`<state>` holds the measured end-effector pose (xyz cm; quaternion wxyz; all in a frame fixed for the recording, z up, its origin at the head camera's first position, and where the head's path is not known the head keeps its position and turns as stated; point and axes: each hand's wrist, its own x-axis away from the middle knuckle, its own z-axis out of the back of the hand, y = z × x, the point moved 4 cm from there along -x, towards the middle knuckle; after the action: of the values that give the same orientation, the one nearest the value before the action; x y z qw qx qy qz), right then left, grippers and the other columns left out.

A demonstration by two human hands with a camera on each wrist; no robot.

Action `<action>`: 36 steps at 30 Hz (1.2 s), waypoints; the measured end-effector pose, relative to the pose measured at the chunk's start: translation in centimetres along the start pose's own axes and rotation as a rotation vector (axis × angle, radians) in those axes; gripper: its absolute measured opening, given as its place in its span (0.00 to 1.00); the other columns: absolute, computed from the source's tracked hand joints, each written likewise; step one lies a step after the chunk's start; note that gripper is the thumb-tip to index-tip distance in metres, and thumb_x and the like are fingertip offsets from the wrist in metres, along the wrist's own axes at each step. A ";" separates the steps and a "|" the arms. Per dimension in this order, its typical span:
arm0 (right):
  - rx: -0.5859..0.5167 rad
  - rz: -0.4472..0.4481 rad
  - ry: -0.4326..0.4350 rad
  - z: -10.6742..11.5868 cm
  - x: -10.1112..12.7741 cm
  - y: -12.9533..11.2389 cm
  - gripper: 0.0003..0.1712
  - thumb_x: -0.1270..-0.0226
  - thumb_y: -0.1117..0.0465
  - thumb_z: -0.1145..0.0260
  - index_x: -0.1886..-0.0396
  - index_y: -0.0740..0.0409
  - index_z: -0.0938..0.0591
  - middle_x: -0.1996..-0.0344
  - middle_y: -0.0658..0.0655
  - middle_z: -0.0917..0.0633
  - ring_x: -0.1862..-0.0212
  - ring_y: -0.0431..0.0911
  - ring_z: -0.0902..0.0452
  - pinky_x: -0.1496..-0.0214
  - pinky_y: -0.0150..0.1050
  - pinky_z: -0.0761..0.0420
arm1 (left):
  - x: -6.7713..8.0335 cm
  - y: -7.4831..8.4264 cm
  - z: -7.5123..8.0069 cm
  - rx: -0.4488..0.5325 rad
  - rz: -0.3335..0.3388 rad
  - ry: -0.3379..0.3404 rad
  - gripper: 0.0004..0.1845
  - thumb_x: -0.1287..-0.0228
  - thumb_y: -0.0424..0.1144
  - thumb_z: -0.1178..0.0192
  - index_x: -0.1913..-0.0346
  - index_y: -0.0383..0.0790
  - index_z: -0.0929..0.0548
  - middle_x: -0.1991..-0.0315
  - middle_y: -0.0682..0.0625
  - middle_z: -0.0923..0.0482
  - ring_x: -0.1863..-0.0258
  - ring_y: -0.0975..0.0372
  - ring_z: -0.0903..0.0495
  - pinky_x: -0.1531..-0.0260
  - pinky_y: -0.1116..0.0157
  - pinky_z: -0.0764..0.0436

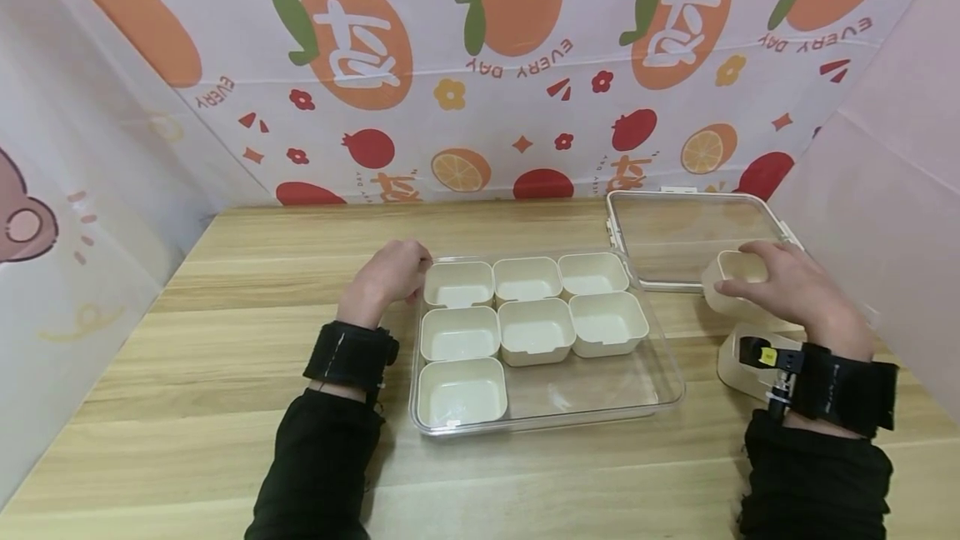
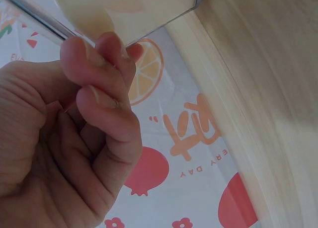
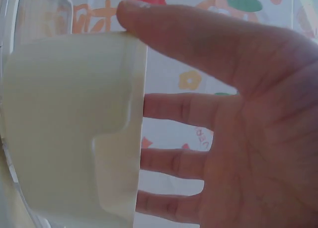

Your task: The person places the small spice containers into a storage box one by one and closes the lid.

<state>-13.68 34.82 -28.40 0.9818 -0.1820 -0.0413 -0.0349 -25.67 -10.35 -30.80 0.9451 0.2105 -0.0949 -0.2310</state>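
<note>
The left hand (image 1: 390, 273) rests curled against the far left corner of the clear tray (image 1: 600, 402), fingers bent and pressed to its rim, apparently to keep the tray from sliding; it grips nothing outright. The right hand (image 1: 787, 286) holds a loose cream cup (image 1: 731, 282), thumb on one rim and fingers spread over the far side, a grasp that suits lifting it straight up.

The wooden surface (image 1: 225, 340) carries everything. The tray lies in the middle of it, between the two hands. Its clear lid (image 1: 686, 232) lies flat just beyond the right hand, out of the tray's way. Seven cream cups (image 1: 528, 307) sit in the tray in a grid, filling the far two rows and the near left place; two near places are bare. Another cream cup (image 1: 738, 373) sits beneath the right wrist, partly hidden.
</note>
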 end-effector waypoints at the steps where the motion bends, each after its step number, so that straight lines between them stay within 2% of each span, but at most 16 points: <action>1: -0.007 0.006 0.002 0.0 0.0 -0.2 0.45 0.29 0.44 0.36 0.31 0.77 0.37 0.34 0.83 0.39 0.31 0.76 0.49 0.36 0.74 0.44 | 0.0 0.0 0.0 -0.001 -0.002 0.003 0.18 0.34 0.20 0.55 0.80 0.36 0.24 0.87 0.49 0.27 0.86 0.61 0.28 0.79 0.66 0.36; 14: -0.010 0.031 -0.018 0.4 0.1 -2.2 0.45 0.30 0.40 0.35 0.30 0.72 0.35 0.33 0.81 0.39 0.31 0.74 0.47 0.36 0.73 0.42 | 0.0 0.0 -0.1 0.005 -0.008 0.010 0.21 0.39 0.18 0.56 0.85 0.43 0.37 0.89 0.50 0.29 0.87 0.61 0.29 0.80 0.66 0.38; 25: -0.071 0.060 -0.011 0.5 0.3 -3.5 0.46 0.32 0.39 0.33 0.30 0.69 0.34 0.33 0.80 0.40 0.31 0.72 0.47 0.37 0.72 0.41 | 0.0 -0.1 -0.1 0.005 -0.001 0.012 0.21 0.36 0.19 0.56 0.84 0.42 0.35 0.88 0.49 0.28 0.86 0.61 0.27 0.79 0.66 0.37; 29: -0.067 0.084 -0.001 0.6 0.5 -4.4 0.45 0.33 0.39 0.33 0.31 0.68 0.32 0.33 0.78 0.38 0.31 0.72 0.46 0.37 0.72 0.41 | -0.1 -0.1 -0.2 0.005 0.004 0.004 0.21 0.35 0.19 0.56 0.84 0.41 0.33 0.87 0.48 0.26 0.86 0.60 0.27 0.79 0.66 0.36; 36: -0.041 0.102 0.000 0.8 0.8 -5.8 0.45 0.32 0.38 0.34 0.30 0.68 0.32 0.33 0.76 0.33 0.30 0.71 0.45 0.37 0.72 0.41 | 0.0 -0.1 -0.1 0.013 0.008 0.007 0.21 0.38 0.18 0.57 0.84 0.42 0.37 0.87 0.48 0.27 0.85 0.60 0.26 0.79 0.66 0.37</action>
<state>-13.45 29.67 -25.51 0.9784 -0.2038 -0.0310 0.0142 -25.71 -10.41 -30.90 0.9450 0.2170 -0.0936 -0.2261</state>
